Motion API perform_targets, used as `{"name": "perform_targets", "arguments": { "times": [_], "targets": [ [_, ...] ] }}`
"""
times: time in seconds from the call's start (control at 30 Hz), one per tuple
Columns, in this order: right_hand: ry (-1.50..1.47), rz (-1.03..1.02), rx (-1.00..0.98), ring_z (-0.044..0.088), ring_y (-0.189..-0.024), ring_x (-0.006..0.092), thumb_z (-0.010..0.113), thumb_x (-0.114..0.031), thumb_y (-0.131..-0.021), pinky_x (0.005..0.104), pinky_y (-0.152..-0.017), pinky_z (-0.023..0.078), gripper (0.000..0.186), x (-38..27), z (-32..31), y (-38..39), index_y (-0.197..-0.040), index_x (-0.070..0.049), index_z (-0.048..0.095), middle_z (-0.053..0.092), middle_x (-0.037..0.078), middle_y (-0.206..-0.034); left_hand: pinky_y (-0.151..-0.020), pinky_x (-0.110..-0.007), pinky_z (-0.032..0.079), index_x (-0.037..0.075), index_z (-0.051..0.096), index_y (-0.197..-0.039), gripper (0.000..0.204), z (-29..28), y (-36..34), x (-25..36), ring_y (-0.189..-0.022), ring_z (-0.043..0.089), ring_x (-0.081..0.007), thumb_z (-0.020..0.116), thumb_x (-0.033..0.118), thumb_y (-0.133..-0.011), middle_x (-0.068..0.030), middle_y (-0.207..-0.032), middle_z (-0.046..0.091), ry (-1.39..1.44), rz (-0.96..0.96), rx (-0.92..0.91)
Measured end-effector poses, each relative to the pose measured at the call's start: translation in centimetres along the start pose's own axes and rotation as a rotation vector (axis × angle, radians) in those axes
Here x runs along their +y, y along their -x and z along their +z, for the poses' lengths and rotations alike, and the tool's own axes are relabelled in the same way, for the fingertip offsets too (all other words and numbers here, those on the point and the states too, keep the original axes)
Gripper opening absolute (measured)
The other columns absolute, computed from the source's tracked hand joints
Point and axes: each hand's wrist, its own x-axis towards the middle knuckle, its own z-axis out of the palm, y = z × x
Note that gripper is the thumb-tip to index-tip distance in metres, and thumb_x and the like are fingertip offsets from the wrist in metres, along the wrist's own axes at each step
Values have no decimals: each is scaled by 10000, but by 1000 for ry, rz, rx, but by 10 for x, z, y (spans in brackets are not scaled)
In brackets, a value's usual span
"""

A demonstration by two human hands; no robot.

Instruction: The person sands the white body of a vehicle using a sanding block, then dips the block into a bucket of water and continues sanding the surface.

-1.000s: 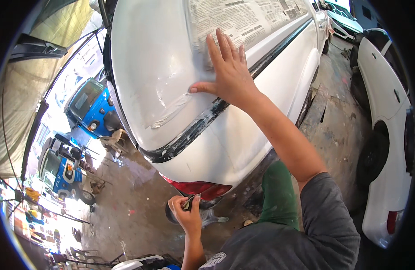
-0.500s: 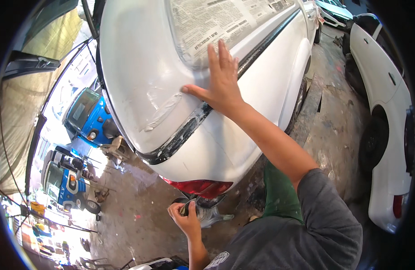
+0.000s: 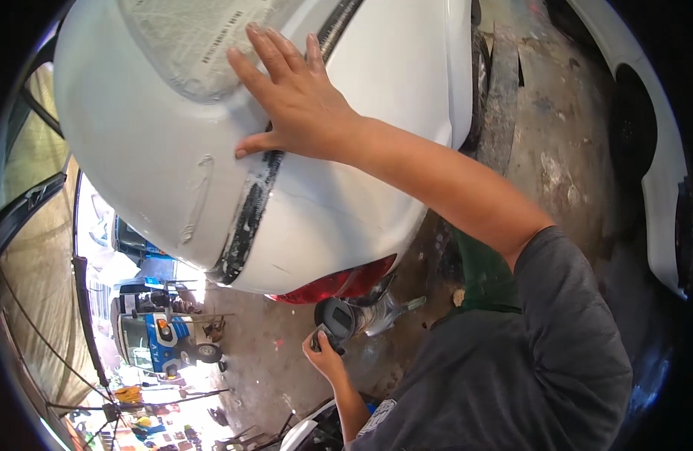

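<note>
My right hand (image 3: 294, 105) lies with fingers spread on the white vehicle body (image 3: 346, 218), across a dark strip (image 3: 245, 225) with patchy white residue, beside the newspaper-masked window (image 3: 211, 37). A pale ridge of filler or tape (image 3: 196, 195) runs left of the strip. Lower down, my left hand (image 3: 325, 357) is closed on a small dark pad. It is beside a grey container (image 3: 335, 316) with what looks like clear plastic around it, below the red tail light (image 3: 339, 278).
Another white car (image 3: 666, 240) stands at the right. Blue-and-white small vehicles (image 3: 158, 338) stand at the left, beyond a tarp (image 3: 31, 316) and dark frame. A long board (image 3: 500, 105) lies on the stained concrete floor (image 3: 557, 135) along the vehicle's side.
The view has turned, shifting the vehicle leftward in the picture. My left hand has moved down from just under the tail light toward the container. My right hand stays spread on the bodywork.
</note>
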Motion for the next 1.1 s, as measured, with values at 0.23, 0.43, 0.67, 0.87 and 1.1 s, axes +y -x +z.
{"name": "perform_targets", "arguments": {
  "times": [0.23, 0.43, 0.67, 0.87, 1.1],
  "targets": [
    [91, 130, 21, 229, -1529, 417, 845, -433, -811, 561, -1235, 226, 998, 88, -68, 125, -1572, -63, 315, 264, 255, -1626, -848, -343, 523, -44, 618, -1181, 245, -7, -53, -79, -923, 668, -217, 535, 149, -1052, -114, -1052, 717, 222, -238, -156],
    [652, 791, -583, 291, -1472, 513, 767, -142, -896, 543, -1185, 333, 894, 212, -285, 504, -1597, -19, 225, 222, 346, -1611, -890, -378, 547, 13, 584, -1336, 355, 21, -134, -140, -1022, 687, -284, 505, 38, -991, -167, -1145, 701, -264, -17, -470],
    [528, 1303, -1865, 487, -1313, 474, 687, -276, -919, 493, -1076, 455, 681, 27, -485, 724, -1489, -17, 420, 403, 307, -1506, -1024, -508, 490, 51, 596, -1351, 467, 68, -172, -297, -1235, 596, -431, 553, 173, -903, -258, -1287, 648, -894, -31, -879],
    [286, 1347, -1759, 592, -1209, 446, 701, -353, -885, 486, -1001, 505, 593, -14, -494, 639, -1361, -25, 568, 571, 273, -1374, -975, -512, 516, 95, 642, -1311, 413, 124, -163, -361, -1132, 658, -426, 494, 318, -997, -242, -1194, 697, -671, -105, -581],
    [760, 1355, -1628, 674, -1074, 422, 656, -399, -880, 492, -924, 540, 451, 14, -529, 619, -1165, -53, 706, 714, 220, -1160, -897, -518, 547, 106, 564, -1413, 521, 148, -155, -382, -1171, 596, -402, 527, 434, -1010, -189, -1260, 661, -869, -308, -629]
  ]
}}
